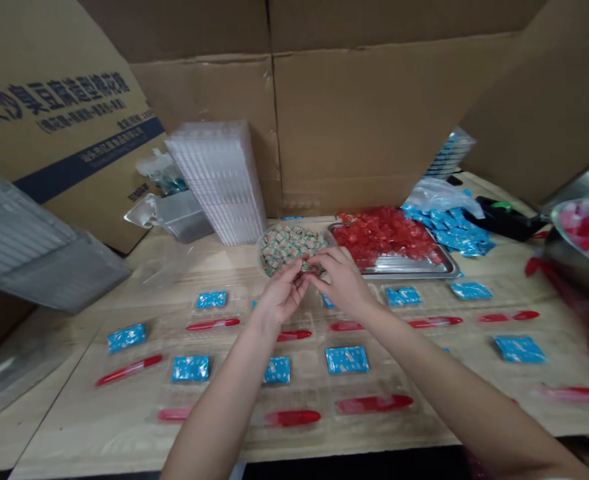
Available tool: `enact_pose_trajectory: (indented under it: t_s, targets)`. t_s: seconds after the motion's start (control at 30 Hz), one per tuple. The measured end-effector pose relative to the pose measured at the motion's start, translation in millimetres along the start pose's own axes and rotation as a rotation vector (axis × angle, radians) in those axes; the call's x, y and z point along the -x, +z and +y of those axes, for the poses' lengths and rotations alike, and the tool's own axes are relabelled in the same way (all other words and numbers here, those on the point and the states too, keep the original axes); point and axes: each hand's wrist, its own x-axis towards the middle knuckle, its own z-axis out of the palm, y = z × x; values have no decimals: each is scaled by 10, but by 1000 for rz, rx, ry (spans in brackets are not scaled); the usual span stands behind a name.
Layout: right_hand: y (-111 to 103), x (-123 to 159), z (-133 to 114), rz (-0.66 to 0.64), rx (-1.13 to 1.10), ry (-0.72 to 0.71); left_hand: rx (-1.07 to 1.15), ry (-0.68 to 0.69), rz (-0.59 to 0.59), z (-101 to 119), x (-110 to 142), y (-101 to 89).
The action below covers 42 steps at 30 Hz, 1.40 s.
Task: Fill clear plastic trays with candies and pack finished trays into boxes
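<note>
My left hand [287, 291] and my right hand [340, 275] meet at the near edge of a round clear tub [261, 257]. The tub is full of small square packets [290, 241] in beige and green. A few such packets [306, 267] show between my fingertips, and both hands are closed around them; how many is hidden. Below my hands, clear plastic trays lie in rows on the table. In them are blue printed sachets [347, 360] and red, pen-shaped items [374, 403]. My forearms cover some of these.
Behind the tub, a metal tray [414, 270] holds a heap of red wrapped pieces [384, 233]. Blue sachets [454, 227] are piled to its right. Stacked clear trays [219, 180] stand at the back left. A metal bowl [574, 253] is at the right edge. Cardboard [364, 113] walls the back.
</note>
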Motion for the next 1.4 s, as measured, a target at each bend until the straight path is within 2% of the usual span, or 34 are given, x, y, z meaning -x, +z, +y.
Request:
enact_pose_trajectory:
  t_s: [0.07,0.17,0.27,0.33,0.4,0.5,0.57,0.6,0.67,0.73,0.8,0.83,0.9,1.0,1.07,1.13,1.2,1.4]
  targets:
    - [-69,100,-13,51,29,38,-24,9,-6,-112,43,111]
    - [-236,291,1,72,82,78,-47,-15,51,-355,130,327]
    - [-537,549,170,77,24,193,-80,-86,44,-655,202,572]
    - [-867,763,451,82,-77,376,-173,-181,-29,-865,229,722]
    - [-1305,1007,859,84,-175,631,-294,-235,-91,-1071,237,843]
    - [-1987,1354,1566,174,-188,1041,-408,-215,-157,-1348,217,968]
    - [-2303,1510,1979,140,-73,1150,-448,-224,-207,-1500,196,1034]
    - [-2396,1558,2148,122,-40,1174,-467,-241,-229,-1565,186,1068]
    - [-2461,1598,2409,56,3,1193,-511,-272,-268,-1676,164,1140]
    - [-2417,1590,2586,-12,33,1208,-576,-285,-309,-1772,129,1215]
    - [-2339,1567,2705,-72,96,1214,-702,-234,-343,-1873,62,1294]
    - [-2306,1556,2745,-99,134,1212,-802,-174,-361,-1930,15,1338]
    - [-2263,1537,2792,-152,212,1196,-1067,33,-436,-2066,-106,1440]
    - [-2244,1508,2793,-227,317,1160,-1483,431,-689,-2309,-316,1621]
    - [-2238,1490,2772,-262,378,1144,-1700,590,-840,-2467,-441,1726]
    - [-2228,1480,2755,-285,424,1138,-1849,631,-883,-2590,-531,1784]
    - [-2216,1482,2751,-298,451,1136,-1909,635,-869,-2661,-582,1788]
    - [-2224,1512,2786,-313,445,1131,-1939,637,-873,-2658,-596,1728]
